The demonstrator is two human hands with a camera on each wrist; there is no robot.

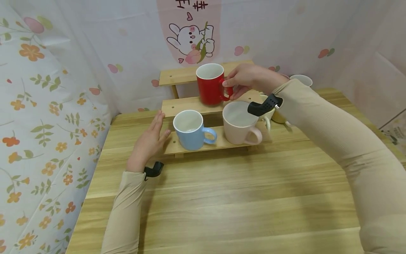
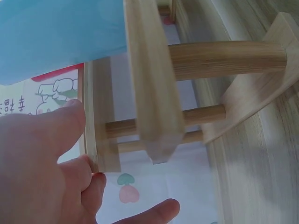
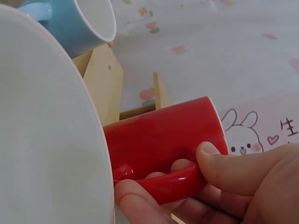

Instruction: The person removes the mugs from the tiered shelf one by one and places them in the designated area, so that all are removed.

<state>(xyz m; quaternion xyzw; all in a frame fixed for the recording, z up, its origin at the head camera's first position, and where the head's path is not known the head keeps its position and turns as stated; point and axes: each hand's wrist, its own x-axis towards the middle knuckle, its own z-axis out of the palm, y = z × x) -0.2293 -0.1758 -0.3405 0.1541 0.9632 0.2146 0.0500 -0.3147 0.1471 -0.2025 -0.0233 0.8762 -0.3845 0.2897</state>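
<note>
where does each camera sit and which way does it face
Head: worn on the head, facing forward and down at the wooden rack; both sleeves, left hand and right hand show.
Left wrist: on that wrist, looking past the left hand at the rack's end.
Right wrist: on that wrist, facing the red mug, its handle held by the right hand, also visible.
Shared: head and right wrist both show the red mug and blue mug.

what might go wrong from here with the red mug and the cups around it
The right hand grips the red mug by its handle alone, so it could tilt or slip.
The right wrist's black strap overlaps the pale pink mug in the head view; lowering that arm might knock it.
The left hand is at the rack's left end; a push there could shift the blue mug.
</note>
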